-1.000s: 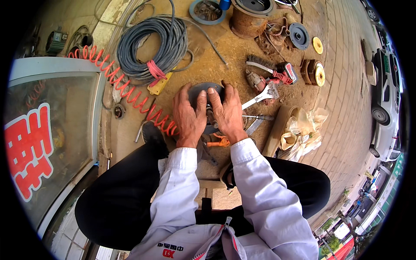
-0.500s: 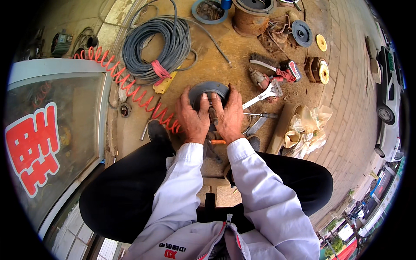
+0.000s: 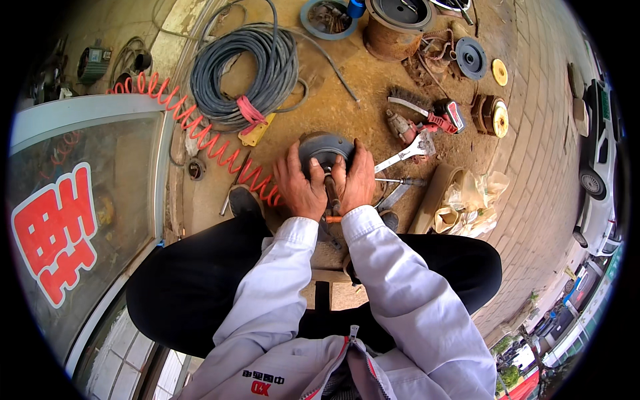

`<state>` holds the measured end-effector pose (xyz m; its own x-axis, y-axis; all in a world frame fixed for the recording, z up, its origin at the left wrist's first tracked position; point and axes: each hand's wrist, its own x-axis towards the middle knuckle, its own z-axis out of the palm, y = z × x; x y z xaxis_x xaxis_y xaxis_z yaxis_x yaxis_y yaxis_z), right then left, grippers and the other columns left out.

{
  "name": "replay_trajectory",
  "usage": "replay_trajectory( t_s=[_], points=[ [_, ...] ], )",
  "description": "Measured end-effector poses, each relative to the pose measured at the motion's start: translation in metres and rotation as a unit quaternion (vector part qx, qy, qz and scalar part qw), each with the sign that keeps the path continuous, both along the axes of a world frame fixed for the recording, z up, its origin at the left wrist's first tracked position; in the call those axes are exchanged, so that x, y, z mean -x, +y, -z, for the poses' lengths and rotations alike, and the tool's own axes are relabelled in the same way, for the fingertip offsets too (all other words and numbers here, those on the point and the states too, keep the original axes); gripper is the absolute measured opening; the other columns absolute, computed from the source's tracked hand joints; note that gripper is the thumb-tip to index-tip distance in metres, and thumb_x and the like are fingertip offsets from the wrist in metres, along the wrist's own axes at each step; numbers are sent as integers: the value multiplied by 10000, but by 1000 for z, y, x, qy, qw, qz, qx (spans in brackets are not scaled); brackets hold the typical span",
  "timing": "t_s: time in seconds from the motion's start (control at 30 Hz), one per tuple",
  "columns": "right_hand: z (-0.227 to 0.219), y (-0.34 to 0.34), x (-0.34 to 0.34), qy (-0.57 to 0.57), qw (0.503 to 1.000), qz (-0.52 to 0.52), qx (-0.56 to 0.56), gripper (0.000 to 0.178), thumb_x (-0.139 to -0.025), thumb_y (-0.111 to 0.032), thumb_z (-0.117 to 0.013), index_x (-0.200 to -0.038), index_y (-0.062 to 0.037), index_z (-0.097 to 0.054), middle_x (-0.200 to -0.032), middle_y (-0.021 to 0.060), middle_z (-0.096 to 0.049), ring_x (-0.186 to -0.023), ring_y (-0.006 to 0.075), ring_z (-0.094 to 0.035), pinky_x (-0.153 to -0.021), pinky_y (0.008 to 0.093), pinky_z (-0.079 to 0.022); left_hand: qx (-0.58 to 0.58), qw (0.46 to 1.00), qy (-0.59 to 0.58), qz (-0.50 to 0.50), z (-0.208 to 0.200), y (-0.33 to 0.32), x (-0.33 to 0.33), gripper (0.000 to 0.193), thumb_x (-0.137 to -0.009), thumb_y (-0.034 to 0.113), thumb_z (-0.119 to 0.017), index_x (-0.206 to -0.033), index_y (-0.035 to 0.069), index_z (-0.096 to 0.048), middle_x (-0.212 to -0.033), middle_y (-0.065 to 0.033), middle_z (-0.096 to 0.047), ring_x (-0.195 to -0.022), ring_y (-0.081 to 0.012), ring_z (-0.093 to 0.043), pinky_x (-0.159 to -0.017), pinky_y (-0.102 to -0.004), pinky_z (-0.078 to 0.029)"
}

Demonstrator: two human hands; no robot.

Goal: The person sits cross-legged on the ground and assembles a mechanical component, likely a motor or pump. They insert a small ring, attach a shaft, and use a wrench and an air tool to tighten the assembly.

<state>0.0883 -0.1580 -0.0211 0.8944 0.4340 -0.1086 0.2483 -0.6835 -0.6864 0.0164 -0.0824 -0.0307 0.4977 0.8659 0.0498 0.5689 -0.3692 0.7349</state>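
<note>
Both hands sit near the middle of the frame, wrapped around a round dark metal part [image 3: 325, 148]. On one side the left hand [image 3: 298, 188] curls its fingers over the edge of the part. On the other side the right hand [image 3: 357, 180] does the same, so the two hands press in toward each other with the part between them. A rusty rod [image 3: 331, 190] runs down from the part between the two palms, and I cannot tell which hand grips it.

It looks like the work is in the middle. The part stays in the hands and is not put down, so the fitting or pulling seems not done yet. I cannot see if the rod is all the way in or coming out.

Lots of things lie on the dirt ground. Just right of the hands is a silver wrench [image 3: 403, 153]. Farther to the upper right is a wire brush [image 3: 408, 100]. In the upper left is a grey coil of cable [image 3: 243, 73], and a red curly hose [image 3: 200, 130] runs down toward the hands. At the top right lie round discs [image 3: 471, 58].
</note>
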Motion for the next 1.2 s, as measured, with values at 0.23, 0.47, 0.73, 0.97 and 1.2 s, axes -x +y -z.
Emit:
replay_trajectory(
  t_s=[0.23,0.47,0.73,0.97,1.2],
  points=[
    [-2,0,-2,22,999,-15,24,578,-913,-237,-582,-1367,78,-413,-1193,297,-522,-1083,467,-512,-939,494,-431,0,999,35,15,1,0,1,529,-941,335,-479,-1348,-3,-494,-1261,-247,-547,-1134,-449,-506,-1002,-553,-366],
    [-3,-1,-4,39,998,-30,24,601,-920,-229,-564,-1400,79,-375,-1318,338,-466,-1181,498,-475,-1024,501,-399,-8,999,33,20,0,2,-1,528,-968,346,-425,-1367,10,-510,-1278,-241,-547,-1181,-441,-493,-1030,-532,-375],
    [-3,-1,-6,58,997,-35,27,598,-926,-230,-543,-1407,77,-365,-1335,332,-456,-1199,497,-464,-1032,498,-395,-13,999,41,25,-2,3,-3,516,-987,324,-380,-1374,5,-502,-1319,-241,-531,-1196,-440,-491,-1029,-533,-378],
    [-1,-2,-3,34,999,-27,10,570,-928,-220,-537,-1392,72,-383,-1316,324,-467,-1182,490,-468,-1015,497,-404,-38,998,32,34,4,3,-1,510,-952,266,-414,-1381,-4,-471,-1314,-255,-519,-1165,-455,-494,-985,-556,-387],
    [-18,5,-8,88,996,5,30,557,-939,-265,-585,-1365,60,-435,-1288,292,-517,-1147,465,-515,-987,492,-428,-11,999,44,23,-1,1,-2,514,-949,270,-458,-1383,-7,-456,-1339,-245,-508,-1185,-458,-481,-1013,-540,-372]
  ],
)
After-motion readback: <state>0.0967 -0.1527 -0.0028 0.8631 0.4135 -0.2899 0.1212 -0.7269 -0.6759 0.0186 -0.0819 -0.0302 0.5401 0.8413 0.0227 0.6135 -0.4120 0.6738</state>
